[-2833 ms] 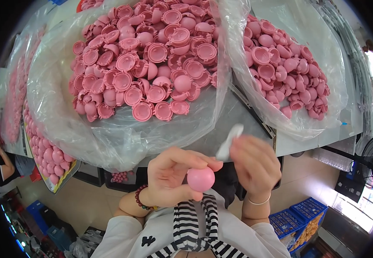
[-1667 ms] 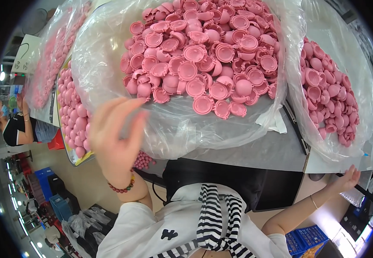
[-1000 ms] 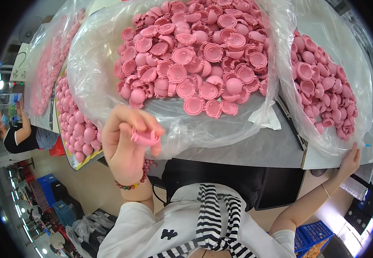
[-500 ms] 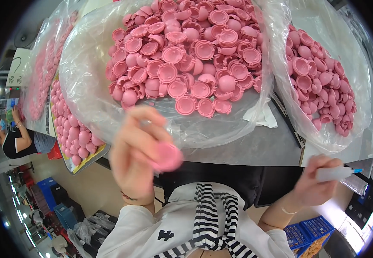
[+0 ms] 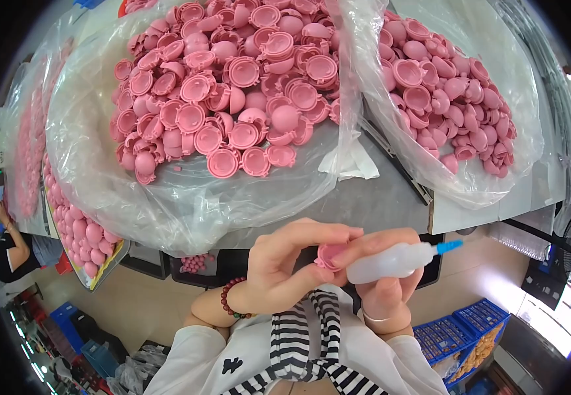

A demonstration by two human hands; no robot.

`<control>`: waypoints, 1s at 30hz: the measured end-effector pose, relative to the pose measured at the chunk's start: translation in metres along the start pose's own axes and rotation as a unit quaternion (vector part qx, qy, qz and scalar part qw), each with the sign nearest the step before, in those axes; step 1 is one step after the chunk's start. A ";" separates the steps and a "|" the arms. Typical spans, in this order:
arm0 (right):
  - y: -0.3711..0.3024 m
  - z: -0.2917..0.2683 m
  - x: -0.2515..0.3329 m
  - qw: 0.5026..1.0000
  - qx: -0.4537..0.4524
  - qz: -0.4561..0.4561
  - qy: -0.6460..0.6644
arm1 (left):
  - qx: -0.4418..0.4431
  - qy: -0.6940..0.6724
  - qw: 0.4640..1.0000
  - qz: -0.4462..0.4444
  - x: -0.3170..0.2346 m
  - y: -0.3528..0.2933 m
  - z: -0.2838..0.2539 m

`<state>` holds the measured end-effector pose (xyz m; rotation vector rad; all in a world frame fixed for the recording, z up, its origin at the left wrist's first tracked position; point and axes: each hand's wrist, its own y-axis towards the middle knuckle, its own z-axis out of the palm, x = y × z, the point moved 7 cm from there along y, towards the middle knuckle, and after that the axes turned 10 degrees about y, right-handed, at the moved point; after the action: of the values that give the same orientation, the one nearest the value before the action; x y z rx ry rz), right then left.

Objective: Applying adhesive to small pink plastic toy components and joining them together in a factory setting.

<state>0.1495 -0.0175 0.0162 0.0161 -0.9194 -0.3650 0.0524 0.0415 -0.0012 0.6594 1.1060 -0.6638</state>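
Observation:
My left hand [image 5: 273, 264] pinches a pink plastic half-shell [image 5: 328, 257] between thumb and fingers, in front of my chest. Close against it, my right hand [image 5: 387, 297] grips a translucent white squeeze bottle [image 5: 391, 261], whose blue nozzle points right, away from the shell. Fingertips of the right hand reach the shell's edge too. Beyond my hands, a large heap of pink half-shells [image 5: 243, 135] lies in an opened clear plastic bag [image 5: 187, 220] on the grey table. These shells are round and hollow, with small tabs on their rims.
To the right, a second clear bag [image 5: 526, 125] holds more pink shells. A black metal strip [image 5: 397, 161] and a white paper scrap [image 5: 348, 163] lie between the bags. At left stands a tray of pink balls [image 5: 84, 234]. Blue crates [image 5: 460, 336] are at lower right; a person [image 5: 12, 257] is far left.
Both hands have come together in front of my chest, the left moving right with the pink half-shell and the right moving left with the bottle. The view has shifted to the right.

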 end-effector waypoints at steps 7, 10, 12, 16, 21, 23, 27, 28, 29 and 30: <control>0.004 -0.017 0.034 0.974 -0.104 -0.177 -0.097 | -0.014 -0.147 0.988 -0.049 -0.001 0.002 0.002; 0.008 -0.009 0.051 0.942 -0.031 -0.251 -0.223 | -0.021 -0.170 0.983 -0.068 0.001 0.002 0.001; 0.006 -0.005 0.059 0.931 -0.012 -0.290 -0.222 | 0.010 -0.168 0.985 -0.040 0.000 0.003 -0.001; -0.004 0.015 0.062 0.866 0.047 -0.338 -0.366 | 0.026 -0.181 0.983 -0.004 -0.002 0.000 -0.001; -0.003 0.027 0.060 0.852 0.078 -0.319 -0.407 | 0.030 -0.180 0.983 -0.010 -0.001 -0.001 -0.003; -0.003 0.028 0.061 0.854 0.079 -0.317 -0.405 | 0.033 -0.177 0.984 -0.010 -0.002 -0.001 -0.002; -0.003 0.026 0.059 0.858 0.064 -0.309 -0.406 | 0.031 -0.182 0.983 -0.017 0.000 -0.001 -0.002; -0.003 0.026 0.059 0.859 0.063 -0.308 -0.403 | 0.029 -0.181 0.983 -0.023 0.000 -0.001 -0.002; -0.003 0.026 0.058 0.860 0.064 -0.308 -0.402 | 0.028 -0.181 0.983 -0.023 0.000 -0.001 -0.002; -0.005 0.024 0.060 0.858 0.048 -0.323 -0.396 | 0.030 -0.188 0.981 -0.019 0.000 -0.001 -0.002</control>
<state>0.1627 -0.0376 0.0764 0.2923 -1.7560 -0.9969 0.0508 0.0421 -0.0021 0.5373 0.7510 -0.8204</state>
